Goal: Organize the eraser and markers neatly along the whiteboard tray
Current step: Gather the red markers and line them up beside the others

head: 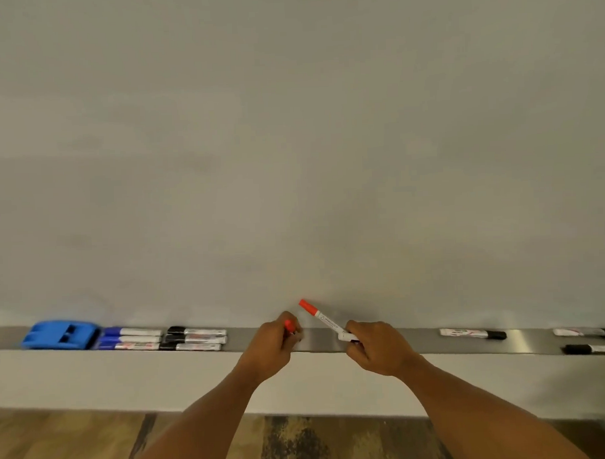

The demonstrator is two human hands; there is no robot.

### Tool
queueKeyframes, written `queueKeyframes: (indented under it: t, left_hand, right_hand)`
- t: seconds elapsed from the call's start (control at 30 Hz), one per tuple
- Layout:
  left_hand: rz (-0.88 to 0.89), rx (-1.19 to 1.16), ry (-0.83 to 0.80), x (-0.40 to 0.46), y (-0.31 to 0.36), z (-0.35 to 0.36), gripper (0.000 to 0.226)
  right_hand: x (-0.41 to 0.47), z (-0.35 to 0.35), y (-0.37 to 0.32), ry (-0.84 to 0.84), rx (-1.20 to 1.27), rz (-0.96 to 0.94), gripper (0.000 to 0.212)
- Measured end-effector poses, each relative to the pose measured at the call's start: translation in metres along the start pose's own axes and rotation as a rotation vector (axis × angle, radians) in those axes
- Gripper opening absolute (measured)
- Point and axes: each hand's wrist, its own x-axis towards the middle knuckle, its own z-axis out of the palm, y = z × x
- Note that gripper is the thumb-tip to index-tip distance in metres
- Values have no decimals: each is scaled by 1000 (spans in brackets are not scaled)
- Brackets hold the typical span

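A blue eraser (pixel 59 335) sits at the left end of the metal whiteboard tray (pixel 318 342). Right of it lie three blue-capped markers (pixel 130 339), then three black-capped markers (pixel 194 339), side by side. My right hand (pixel 377 348) grips a red-capped marker (pixel 319 314) by its lower end, cap tilted up and left above the tray. My left hand (pixel 276 347) is closed on a second red marker (pixel 289 326); only its red tip shows. Three black-capped markers lie loose on the tray's right part: one at mid-right (pixel 472 334) and two at the far right (pixel 587 332) (pixel 593 349).
The whiteboard (pixel 291 144) fills the upper view. Below the tray is a pale wall strip (pixel 93 381), then a wood-pattern floor (pixel 301 445). A bare stretch of tray lies between my hands and the mid-right marker.
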Motion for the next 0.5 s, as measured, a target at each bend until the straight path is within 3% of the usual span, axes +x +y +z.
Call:
queueKeyframes:
  t: [0.17, 0.37, 0.5]
  left_hand:
    - [-270, -421, 305, -11, -17, -18, 22]
    - [-398, -621, 421, -27, -38, -34, 48]
    - [-482, -618, 386, -29, -53, -35, 32]
  right_hand:
    - [19, -3, -29, 12, 7, -24, 17]
    - [34, -2, -52, -23, -30, -31, 16]
    - [41, 3, -59, -52, -65, -33, 20]
